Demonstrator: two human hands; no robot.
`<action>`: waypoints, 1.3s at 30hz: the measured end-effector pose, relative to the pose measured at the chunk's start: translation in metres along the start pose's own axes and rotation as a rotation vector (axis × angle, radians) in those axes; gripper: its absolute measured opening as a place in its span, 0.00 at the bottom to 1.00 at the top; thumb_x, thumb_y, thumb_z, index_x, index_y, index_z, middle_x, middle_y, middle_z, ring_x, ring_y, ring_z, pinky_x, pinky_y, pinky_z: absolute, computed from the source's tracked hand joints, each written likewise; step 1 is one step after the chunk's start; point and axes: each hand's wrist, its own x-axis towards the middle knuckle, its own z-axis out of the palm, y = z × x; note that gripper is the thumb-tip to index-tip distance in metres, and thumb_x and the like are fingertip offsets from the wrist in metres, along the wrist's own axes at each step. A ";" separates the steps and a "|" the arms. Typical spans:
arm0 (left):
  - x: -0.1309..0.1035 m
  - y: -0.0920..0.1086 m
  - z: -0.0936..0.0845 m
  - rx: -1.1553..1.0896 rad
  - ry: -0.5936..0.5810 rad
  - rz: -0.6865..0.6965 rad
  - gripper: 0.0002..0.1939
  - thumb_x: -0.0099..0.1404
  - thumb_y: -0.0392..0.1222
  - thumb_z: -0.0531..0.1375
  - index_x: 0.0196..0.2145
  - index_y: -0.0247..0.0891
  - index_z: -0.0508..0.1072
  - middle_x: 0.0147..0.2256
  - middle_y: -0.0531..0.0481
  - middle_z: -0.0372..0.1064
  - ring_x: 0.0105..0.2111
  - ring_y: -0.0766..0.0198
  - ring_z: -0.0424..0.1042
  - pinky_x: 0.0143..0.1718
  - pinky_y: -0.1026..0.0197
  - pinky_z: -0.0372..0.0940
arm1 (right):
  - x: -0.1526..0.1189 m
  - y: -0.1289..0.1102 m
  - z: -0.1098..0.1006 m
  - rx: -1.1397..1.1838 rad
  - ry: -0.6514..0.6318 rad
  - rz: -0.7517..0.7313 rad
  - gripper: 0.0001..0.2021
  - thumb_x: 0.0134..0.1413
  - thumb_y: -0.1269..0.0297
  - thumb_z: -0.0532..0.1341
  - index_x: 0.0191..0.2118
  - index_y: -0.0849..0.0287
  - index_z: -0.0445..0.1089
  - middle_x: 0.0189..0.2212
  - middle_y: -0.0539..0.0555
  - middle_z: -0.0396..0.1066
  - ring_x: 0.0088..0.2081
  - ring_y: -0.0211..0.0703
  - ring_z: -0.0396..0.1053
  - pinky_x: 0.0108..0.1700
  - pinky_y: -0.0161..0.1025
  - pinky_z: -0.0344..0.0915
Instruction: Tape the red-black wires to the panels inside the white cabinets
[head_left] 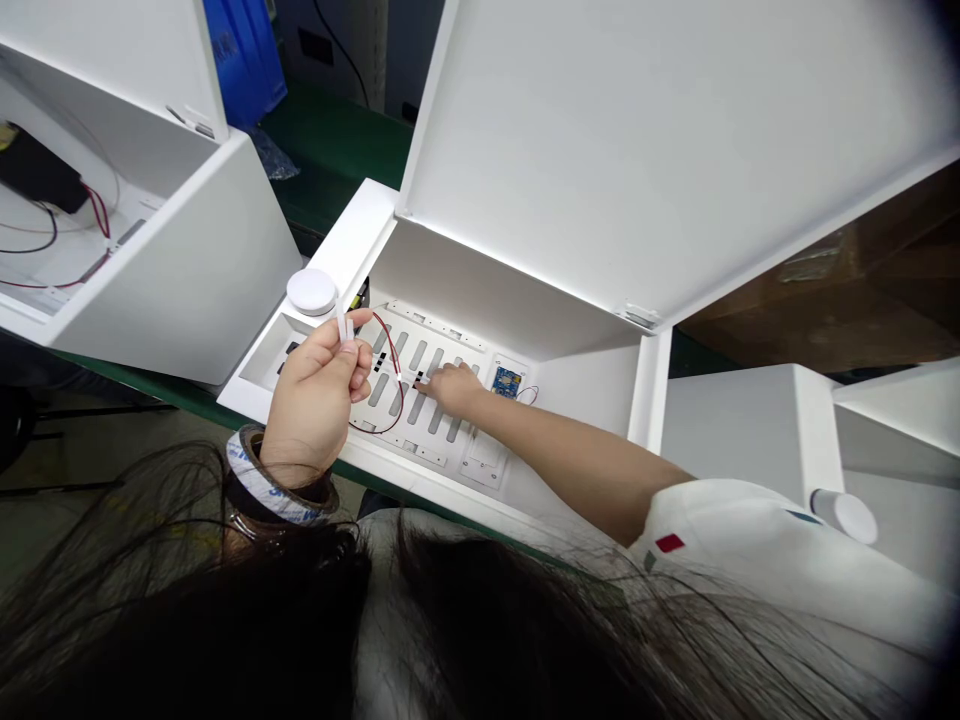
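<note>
Left hand (319, 385) is pinching a white strip (345, 328) between thumb and fingers over the left part of an open box (469, 272); it is looking light and bendable, probably best held by its edges. Rightward, a red wire (401, 402) is curving over the slotted panel (415, 431). Right hand (451, 390) is touching a small black piece (418, 378); whether it's gripping, I cannot tell.

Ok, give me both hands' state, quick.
Left hand: closed, pinching thin white strips.
Right hand: fingers down at the slotted white panel; whether it holds anything cannot be told.
</note>
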 end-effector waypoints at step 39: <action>-0.001 -0.001 -0.003 0.086 -0.055 0.017 0.16 0.66 0.32 0.52 0.50 0.35 0.71 0.27 0.52 0.60 0.23 0.72 0.56 0.24 0.69 0.54 | -0.008 0.008 -0.006 -0.157 0.028 -0.127 0.19 0.59 0.72 0.53 0.52 0.57 0.73 0.42 0.63 0.75 0.46 0.54 0.67 0.51 0.49 0.51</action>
